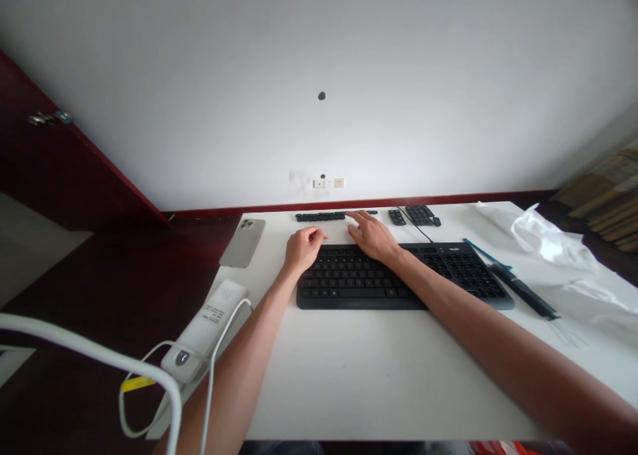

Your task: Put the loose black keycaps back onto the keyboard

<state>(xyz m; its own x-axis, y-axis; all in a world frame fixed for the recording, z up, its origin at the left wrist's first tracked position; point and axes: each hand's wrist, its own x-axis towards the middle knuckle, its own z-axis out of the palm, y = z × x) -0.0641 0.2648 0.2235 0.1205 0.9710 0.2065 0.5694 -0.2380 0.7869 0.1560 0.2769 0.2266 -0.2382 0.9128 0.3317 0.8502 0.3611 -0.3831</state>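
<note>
A black keyboard lies on the white table. Its left block carries keycaps, while the number pad at the right looks bare of them. My left hand is over the keyboard's upper left corner, fingers curled and pinched together; anything between them is too small to make out. Beyond the keyboard's back edge, my right hand reaches with fingers stretched out, the fingertips at a row of loose black keycaps. More loose keycaps form a small group and a larger block to the right.
A phone lies at the table's left, with a white power strip-like device and white cable nearer me. At right are a thin blue stick, a black-handled tool with thin wires and crumpled clear plastic. A wall stands behind.
</note>
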